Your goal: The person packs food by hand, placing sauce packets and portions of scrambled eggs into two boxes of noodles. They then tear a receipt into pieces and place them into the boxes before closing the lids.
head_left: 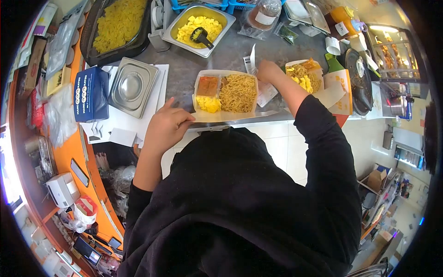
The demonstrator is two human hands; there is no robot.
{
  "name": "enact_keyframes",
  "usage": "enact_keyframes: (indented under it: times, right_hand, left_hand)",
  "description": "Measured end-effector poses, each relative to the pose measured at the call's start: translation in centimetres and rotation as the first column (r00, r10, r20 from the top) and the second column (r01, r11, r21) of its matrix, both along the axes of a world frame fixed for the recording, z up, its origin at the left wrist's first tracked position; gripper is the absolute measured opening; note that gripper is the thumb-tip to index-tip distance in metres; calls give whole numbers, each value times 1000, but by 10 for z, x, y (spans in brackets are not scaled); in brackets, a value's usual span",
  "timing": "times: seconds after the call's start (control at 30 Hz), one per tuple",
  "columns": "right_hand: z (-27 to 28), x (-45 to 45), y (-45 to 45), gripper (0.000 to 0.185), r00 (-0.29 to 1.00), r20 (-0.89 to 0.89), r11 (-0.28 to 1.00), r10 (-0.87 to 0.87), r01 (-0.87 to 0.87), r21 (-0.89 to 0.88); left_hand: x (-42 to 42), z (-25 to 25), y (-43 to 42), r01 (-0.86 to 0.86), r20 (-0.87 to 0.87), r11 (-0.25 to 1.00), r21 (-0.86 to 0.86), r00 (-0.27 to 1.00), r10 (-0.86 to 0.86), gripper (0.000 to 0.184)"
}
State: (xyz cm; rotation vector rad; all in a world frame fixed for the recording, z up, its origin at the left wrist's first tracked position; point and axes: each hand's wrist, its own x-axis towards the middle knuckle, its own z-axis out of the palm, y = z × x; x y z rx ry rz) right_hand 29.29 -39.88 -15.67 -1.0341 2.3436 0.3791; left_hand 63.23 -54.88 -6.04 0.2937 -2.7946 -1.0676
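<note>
An open paper food box lies before me, with noodles, scrambled egg and a small clear-lidded tub of reddish food inside. My left hand is at the box's lower left corner, thumb and fingers closed on the edge of its flap. My right hand is beyond the box's upper right corner, beside a printed paper slip; its fingertips are hard to make out. A second open box with noodles and egg stands to the right of that hand.
A metal pan of egg holds a black scoop. A large dark tray of yellow food is at the back left. Nearer are a steel lid and blue box; a round black griddle stands right.
</note>
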Motion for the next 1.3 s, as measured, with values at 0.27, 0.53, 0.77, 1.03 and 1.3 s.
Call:
enact_keyframes:
  times: [0.27, 0.53, 0.77, 1.03, 1.3]
  right_hand:
    - [-2, 36, 15, 29, 963, 79, 948, -256, 266, -175]
    - [-5, 58, 41, 28, 927, 285, 767, -244, 364, -528]
    - [102, 93, 60, 20, 836, 203, 406, -510, 442, -800]
    - [34, 180, 67, 49, 928, 44, 684, -369, 303, -663]
    - [27, 137, 55, 60, 736, 553, 669, -391, 639, -379]
  left_hand:
    - [29, 4, 3, 93, -20, 996, -9, 995, -93, 15]
    - [21, -8, 1, -30, -154, 999, -35, 988, 24, 13]
    - [-12, -41, 10, -402, -176, 905, -136, 909, 377, 33]
    - [-10, -84, 31, -362, 175, 904, -228, 898, 404, 46]
    - [-22, -123, 5, -457, 475, 774, 439, 849, 232, 58]
